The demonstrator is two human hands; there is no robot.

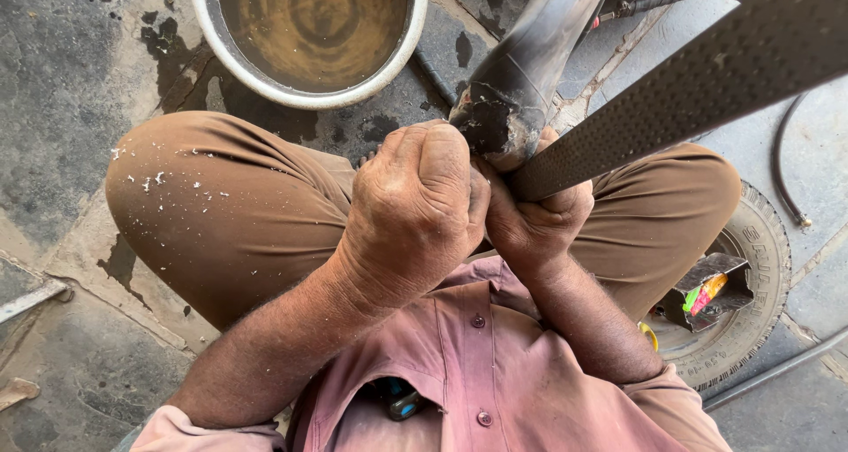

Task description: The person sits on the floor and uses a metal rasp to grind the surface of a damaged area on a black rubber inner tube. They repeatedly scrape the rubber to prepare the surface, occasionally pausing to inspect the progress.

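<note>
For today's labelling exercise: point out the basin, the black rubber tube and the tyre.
basin (265, 74), head view, on its white rim.
tube (530, 59), head view, on its black wall above the hands.
tyre (764, 249), head view, on its tread.

We see a faded pink shirt (495, 372) with small round buttons (478, 321), sleeves rolled up past the forearms, and brown trousers (221, 205) flecked with white shavings, dusty, creased at the knees.

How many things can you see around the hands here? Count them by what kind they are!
Hands: 2, left hand and right hand
Black rubber inner tubes: 1
Dark rough metal rasps: 1
White round basins of muddy water: 1
Small black tyres: 1
Total: 6
</note>
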